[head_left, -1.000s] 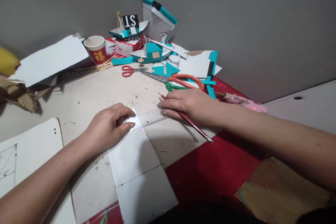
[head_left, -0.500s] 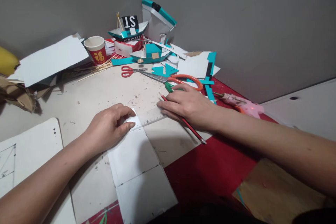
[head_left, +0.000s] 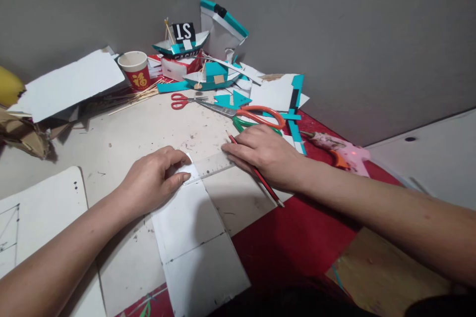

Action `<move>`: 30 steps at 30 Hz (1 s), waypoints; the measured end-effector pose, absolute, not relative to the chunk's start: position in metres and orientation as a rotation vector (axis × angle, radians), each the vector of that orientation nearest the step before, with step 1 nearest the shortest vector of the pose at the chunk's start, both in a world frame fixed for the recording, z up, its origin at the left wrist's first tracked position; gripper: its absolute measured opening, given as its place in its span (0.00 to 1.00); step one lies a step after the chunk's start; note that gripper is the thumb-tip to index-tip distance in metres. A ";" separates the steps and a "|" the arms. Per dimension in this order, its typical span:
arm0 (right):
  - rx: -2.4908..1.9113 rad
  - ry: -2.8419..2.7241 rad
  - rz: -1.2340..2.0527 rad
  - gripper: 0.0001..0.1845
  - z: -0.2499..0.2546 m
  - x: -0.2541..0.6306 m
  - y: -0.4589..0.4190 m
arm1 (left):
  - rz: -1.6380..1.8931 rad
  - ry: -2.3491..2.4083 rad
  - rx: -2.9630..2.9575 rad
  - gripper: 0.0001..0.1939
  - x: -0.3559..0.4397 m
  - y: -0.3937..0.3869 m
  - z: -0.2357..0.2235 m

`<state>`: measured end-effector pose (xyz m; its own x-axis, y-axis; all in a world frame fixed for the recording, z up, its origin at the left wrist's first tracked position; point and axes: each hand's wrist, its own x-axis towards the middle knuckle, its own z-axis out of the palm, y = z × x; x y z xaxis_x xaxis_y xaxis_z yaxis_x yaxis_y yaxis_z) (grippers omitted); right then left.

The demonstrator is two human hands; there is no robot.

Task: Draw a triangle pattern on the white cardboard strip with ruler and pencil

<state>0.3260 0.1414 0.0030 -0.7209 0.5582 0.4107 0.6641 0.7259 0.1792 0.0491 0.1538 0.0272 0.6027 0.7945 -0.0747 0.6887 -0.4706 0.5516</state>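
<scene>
A clear ruler [head_left: 212, 166] lies across the upper end of a long white card strip [head_left: 186, 223], which has a dotted black line drawn across its lower part. My left hand [head_left: 154, 176] grips the ruler's left end over the card, thumb and fingers bent around it. At the ruler's other end, my right hand [head_left: 265, 151] rests its fingertips on it. A red pencil [head_left: 265, 183] is held under that hand, its point towards the back and its end towards me. The right palm and some fingers are partly hidden.
Beyond my right hand lie large scissors [head_left: 262, 109] and small red scissors [head_left: 180, 101]. Paper boats [head_left: 213, 77], a red cup [head_left: 134, 69] and sticks stand at the back. A pink glue gun [head_left: 342, 151] is at right; a marked white board [head_left: 48, 218] at left.
My right hand has moved slightly down, and the pencil's near end has shifted left. The left hand, ruler and card stay put.
</scene>
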 end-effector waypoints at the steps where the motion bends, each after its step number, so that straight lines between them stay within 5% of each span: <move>1: -0.955 -2.598 -0.447 0.14 0.002 0.326 0.141 | 0.257 1.171 2.296 0.10 0.049 0.154 0.027; 30: -1.001 -2.576 -0.348 0.16 -0.004 0.325 0.138 | 0.228 1.137 2.329 0.10 0.046 0.155 0.026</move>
